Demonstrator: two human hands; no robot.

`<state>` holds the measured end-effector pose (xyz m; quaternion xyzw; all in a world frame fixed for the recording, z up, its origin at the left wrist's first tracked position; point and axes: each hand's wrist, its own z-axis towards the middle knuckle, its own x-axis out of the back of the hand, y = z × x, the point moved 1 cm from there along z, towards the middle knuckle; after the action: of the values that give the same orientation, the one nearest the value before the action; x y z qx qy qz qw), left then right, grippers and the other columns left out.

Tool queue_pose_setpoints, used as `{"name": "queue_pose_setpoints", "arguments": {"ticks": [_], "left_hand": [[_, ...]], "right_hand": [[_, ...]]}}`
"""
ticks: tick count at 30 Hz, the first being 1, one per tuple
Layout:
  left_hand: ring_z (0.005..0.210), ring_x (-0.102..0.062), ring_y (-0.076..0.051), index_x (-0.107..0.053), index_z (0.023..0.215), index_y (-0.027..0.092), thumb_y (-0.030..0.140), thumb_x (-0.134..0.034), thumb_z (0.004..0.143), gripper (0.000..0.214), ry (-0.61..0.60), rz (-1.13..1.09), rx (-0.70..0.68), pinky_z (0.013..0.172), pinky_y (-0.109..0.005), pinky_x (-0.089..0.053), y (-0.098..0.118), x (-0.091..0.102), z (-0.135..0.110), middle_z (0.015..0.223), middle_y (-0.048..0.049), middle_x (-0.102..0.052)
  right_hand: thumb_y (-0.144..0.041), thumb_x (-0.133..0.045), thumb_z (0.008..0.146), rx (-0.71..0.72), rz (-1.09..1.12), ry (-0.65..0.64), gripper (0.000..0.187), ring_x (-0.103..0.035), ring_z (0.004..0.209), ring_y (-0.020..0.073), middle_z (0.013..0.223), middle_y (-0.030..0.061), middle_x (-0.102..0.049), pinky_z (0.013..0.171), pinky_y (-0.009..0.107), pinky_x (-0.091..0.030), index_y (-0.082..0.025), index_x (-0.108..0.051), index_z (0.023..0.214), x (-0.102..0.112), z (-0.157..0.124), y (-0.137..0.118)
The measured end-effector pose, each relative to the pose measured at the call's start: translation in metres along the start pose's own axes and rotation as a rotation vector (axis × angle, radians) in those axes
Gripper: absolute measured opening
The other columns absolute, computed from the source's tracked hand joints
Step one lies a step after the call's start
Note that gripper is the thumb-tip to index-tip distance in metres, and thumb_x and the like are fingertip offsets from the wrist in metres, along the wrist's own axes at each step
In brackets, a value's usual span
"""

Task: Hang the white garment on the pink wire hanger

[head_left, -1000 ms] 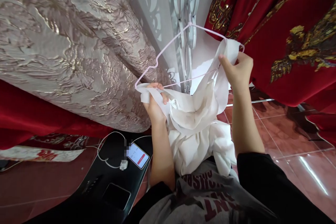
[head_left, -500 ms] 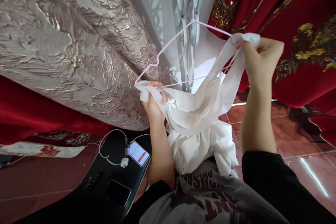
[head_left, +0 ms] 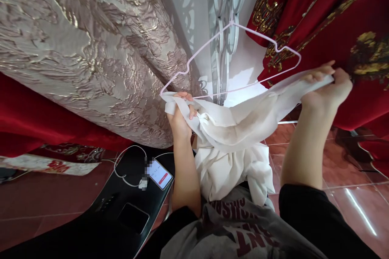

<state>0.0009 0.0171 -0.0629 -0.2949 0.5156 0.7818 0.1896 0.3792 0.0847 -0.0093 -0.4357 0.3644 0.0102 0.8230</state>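
At the left, a black bench carries a phone with a lit screen and a white cable. Beside it, the left hand has its fingers clamped on the edge of the white garment, right at the left end of the pink hanger. That end sits against or just inside the cloth; which of the two is hidden. The garment spans the space between both hands, its lower folds bunched against the person's shirt. Farther right, the hanger's other shoulder is bare, well apart from the cloth. The right hand grips the garment's far side, fingers and thumb closed over it, pulling it wide. The work looks about half done: one side meets the hanger, the other is free of it.
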Motion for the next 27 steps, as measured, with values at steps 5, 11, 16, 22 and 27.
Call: {"name": "queue_pose_setpoints", "arguments": {"ticks": [5, 11, 16, 22, 27], "left_hand": [[0.036, -0.04, 0.0, -0.066, 0.092, 0.017, 0.02, -0.072, 0.081, 0.014, 0.008, -0.031, 0.056, 0.041, -0.018, -0.038, -0.005, -0.004, -0.002, 0.083, 0.0003, -0.063], [0.037, -0.036, 0.0, -0.066, 0.092, 0.019, 0.02, -0.072, 0.083, 0.011, -0.001, -0.024, 0.106, 0.04, -0.017, -0.035, -0.007, -0.007, -0.008, 0.086, -0.0004, -0.065], [0.039, -0.034, 0.0, -0.069, 0.094, 0.018, 0.017, -0.07, 0.08, 0.015, 0.052, 0.041, 0.162, 0.041, -0.017, -0.035, -0.004, -0.003, -0.013, 0.096, -0.0038, -0.073], [0.039, -0.027, -0.003, -0.068, 0.092, 0.013, 0.017, -0.051, 0.091, 0.018, 0.226, -0.105, 0.281, 0.038, -0.018, -0.034, 0.03, 0.02, -0.007, 0.089, -0.0053, -0.073], [0.075, -0.063, -0.017, -0.068, 0.096, 0.015, 0.034, -0.058, 0.093, 0.022, 0.2, 0.017, 0.134, 0.056, -0.026, -0.049, 0.075, 0.011, 0.017, 0.111, -0.0134, -0.076]], "right_hand": [[-0.037, -0.037, 0.094, 0.158, -0.141, -0.023, 0.031, -0.027, 0.042, 0.0076, 0.068, 0.0012, -0.057, 0.045, 0.03, -0.017, -0.021, -0.062, 0.085, -0.036, -0.085, 0.017], [-0.053, -0.042, 0.102, 0.25, -0.858, -0.554, 0.043, -0.065, 0.091, 0.0191, 0.101, 0.0082, -0.072, 0.08, 0.036, -0.047, -0.022, -0.071, 0.106, -0.076, -0.129, 0.04], [-0.055, -0.046, 0.099, 0.286, -1.017, -0.47, 0.045, -0.054, 0.068, 0.0144, 0.072, 0.0045, -0.06, 0.065, 0.031, -0.04, -0.019, -0.062, 0.078, -0.065, -0.127, 0.064], [-0.052, -0.052, 0.095, 0.327, -0.99, -0.43, 0.042, -0.046, 0.063, 0.0116, 0.067, 0.0016, -0.05, 0.061, 0.029, -0.034, -0.02, -0.048, 0.069, -0.065, -0.139, 0.062], [-0.051, -0.055, 0.093, 0.328, -0.989, -0.417, 0.041, -0.044, 0.063, 0.011, 0.066, 0.0008, -0.048, 0.062, 0.029, -0.034, -0.02, -0.046, 0.068, -0.064, -0.137, 0.064]]}}
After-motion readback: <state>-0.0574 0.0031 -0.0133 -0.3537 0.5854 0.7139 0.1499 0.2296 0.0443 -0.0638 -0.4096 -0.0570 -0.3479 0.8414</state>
